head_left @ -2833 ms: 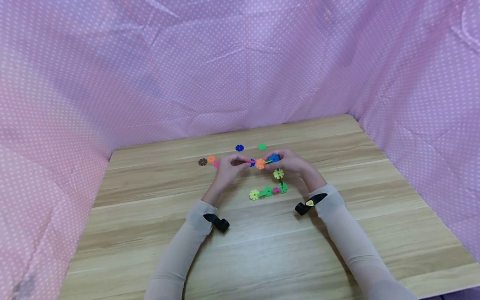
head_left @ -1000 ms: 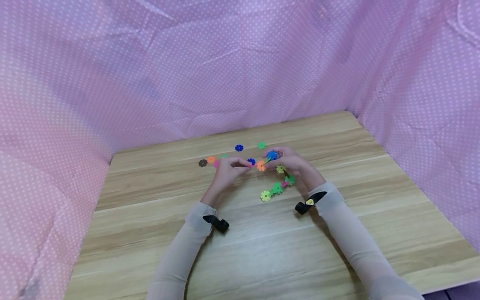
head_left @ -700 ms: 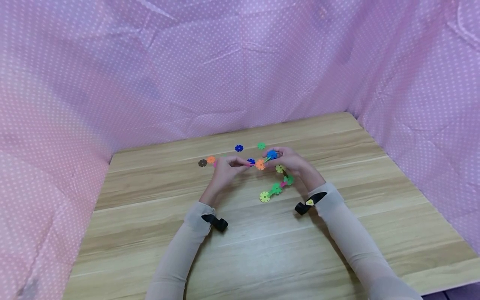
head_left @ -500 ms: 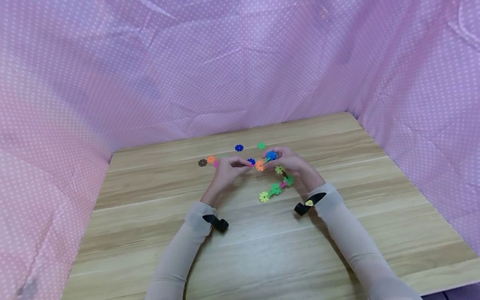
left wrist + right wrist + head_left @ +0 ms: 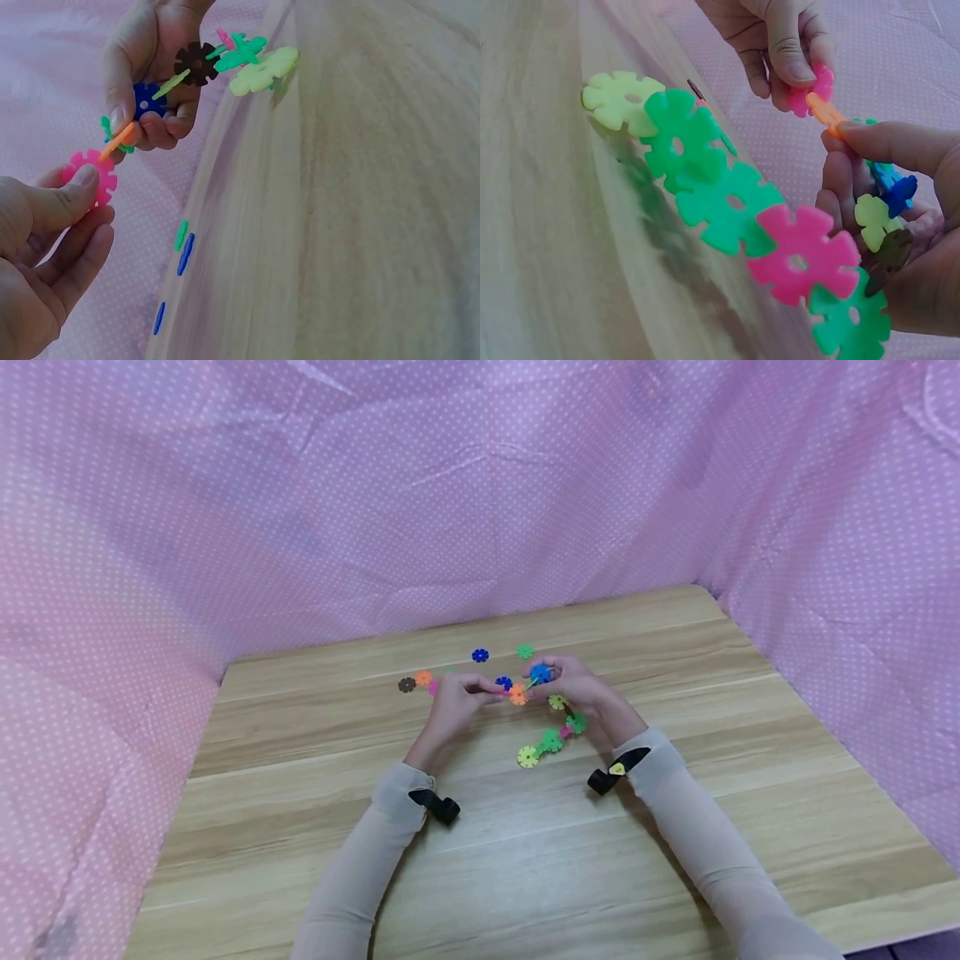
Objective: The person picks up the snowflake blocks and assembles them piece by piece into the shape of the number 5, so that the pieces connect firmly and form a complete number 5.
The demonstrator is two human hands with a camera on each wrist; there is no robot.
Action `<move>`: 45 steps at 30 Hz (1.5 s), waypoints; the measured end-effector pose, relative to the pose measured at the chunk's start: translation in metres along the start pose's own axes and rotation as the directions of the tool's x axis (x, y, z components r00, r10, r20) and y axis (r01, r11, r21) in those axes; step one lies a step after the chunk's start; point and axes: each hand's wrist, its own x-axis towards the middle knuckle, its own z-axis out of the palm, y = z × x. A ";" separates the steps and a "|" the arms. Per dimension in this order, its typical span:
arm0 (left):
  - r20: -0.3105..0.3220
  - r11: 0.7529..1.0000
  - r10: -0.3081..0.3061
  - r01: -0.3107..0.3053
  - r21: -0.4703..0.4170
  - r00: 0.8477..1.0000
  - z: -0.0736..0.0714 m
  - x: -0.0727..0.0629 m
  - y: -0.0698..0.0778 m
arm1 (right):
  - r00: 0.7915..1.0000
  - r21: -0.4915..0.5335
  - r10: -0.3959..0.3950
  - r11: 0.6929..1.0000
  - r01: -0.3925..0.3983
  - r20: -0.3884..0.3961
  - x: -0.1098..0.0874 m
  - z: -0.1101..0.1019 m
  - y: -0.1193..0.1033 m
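My left hand (image 5: 453, 703) pinches a pink notched snowflake disc (image 5: 102, 182) between thumb and fingers. Opposite it, my right hand (image 5: 588, 689) holds one end of a chain of linked snowflake discs, its thumb and finger by the orange disc (image 5: 824, 114). The orange disc's free edge meets the pink disc's edge. Behind the orange one, green and blue discs sit partly hidden in the right fingers. From there the chain bends through a brown disc (image 5: 196, 63) and a second pink disc (image 5: 802, 255) to a yellow-green disc (image 5: 527, 757), low over the table.
Loose discs lie flat on the wooden table (image 5: 510, 860) beyond the hands: a dark blue disc (image 5: 480, 655), a green disc (image 5: 525, 651), a brown one and an orange disc (image 5: 423, 677). Others are partly behind the left hand. A pink dotted curtain (image 5: 450, 510) surrounds the back and sides.
The small gap between the pink and orange discs has closed as my right hand shifted slightly left. Compared with the oldest frame, the chain's hanging end has swung to the right.
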 end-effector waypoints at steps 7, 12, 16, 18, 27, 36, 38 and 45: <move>-0.031 0.999 0.031 -0.031 0.013 0.999 0.003 -0.001 0.003 | 1.000 0.015 0.011 1.000 -0.011 -0.003 0.000 0.000 0.001; -0.056 0.999 0.044 -0.043 0.023 0.997 0.004 -0.001 0.001 | 1.000 0.014 0.013 1.000 -0.012 -0.008 0.001 0.001 0.000; -0.055 0.998 0.055 -0.054 0.023 0.997 0.005 -0.002 0.000 | 1.000 0.014 0.003 1.000 -0.003 -0.018 0.001 0.003 -0.001; -0.053 0.998 0.059 -0.058 0.022 0.997 0.005 -0.002 0.001 | 1.000 0.009 -0.002 1.000 0.002 -0.020 0.001 0.003 -0.001; -0.067 0.997 0.069 -0.067 0.026 0.995 0.006 -0.002 0.001 | 0.999 0.008 0.014 1.000 -0.014 -0.029 0.001 0.004 0.000; -0.095 0.991 0.099 -0.089 0.105 0.991 0.010 -0.002 -0.002 | 0.999 -0.004 0.016 1.000 -0.016 -0.037 0.000 0.005 0.000; -0.086 0.987 0.106 -0.095 0.127 0.991 0.011 -0.002 -0.003 | 0.999 -0.015 0.017 1.000 -0.018 -0.048 0.000 0.006 -0.001; -0.079 0.997 0.038 -0.033 0.063 0.996 0.005 -0.003 -0.002 | 0.999 -0.018 0.020 1.000 -0.021 -0.037 0.002 0.011 -0.001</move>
